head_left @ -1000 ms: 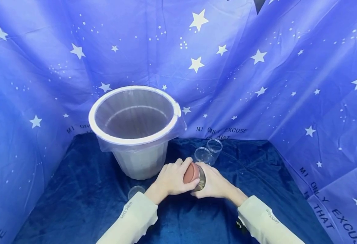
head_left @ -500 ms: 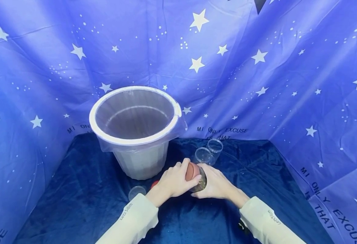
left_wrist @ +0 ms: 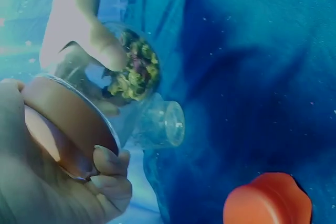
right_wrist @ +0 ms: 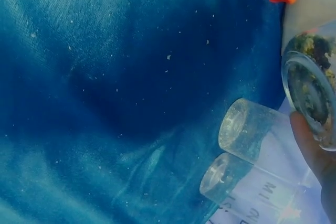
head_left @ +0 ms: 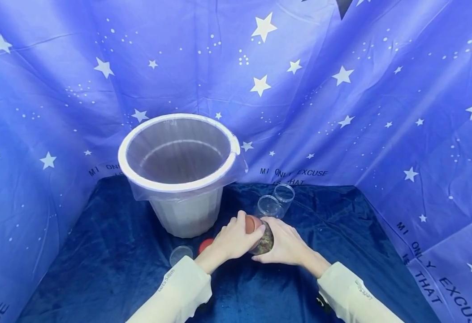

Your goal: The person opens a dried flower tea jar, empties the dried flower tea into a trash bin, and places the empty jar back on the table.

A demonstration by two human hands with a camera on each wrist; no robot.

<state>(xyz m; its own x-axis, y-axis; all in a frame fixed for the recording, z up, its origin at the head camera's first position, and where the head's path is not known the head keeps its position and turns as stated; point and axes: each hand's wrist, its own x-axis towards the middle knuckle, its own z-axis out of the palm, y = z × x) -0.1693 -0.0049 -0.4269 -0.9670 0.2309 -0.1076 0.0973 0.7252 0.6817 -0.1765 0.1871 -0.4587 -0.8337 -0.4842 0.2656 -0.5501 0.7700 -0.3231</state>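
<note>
Here, both hands meet over the blue surface (head_left: 98,251) — the left hand (head_left: 229,242) curled round the brown lid (head_left: 251,223), the right hand (head_left: 286,244) gripping the jar (head_left: 265,242), which lies tilted, its lidded end toward the left hand

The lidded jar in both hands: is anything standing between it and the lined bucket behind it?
Nothing visible does. The jar, its lid held by the left hand and its body by the right hand, sits just right of the bucket; the two empty jars stand off to the right.
</note>
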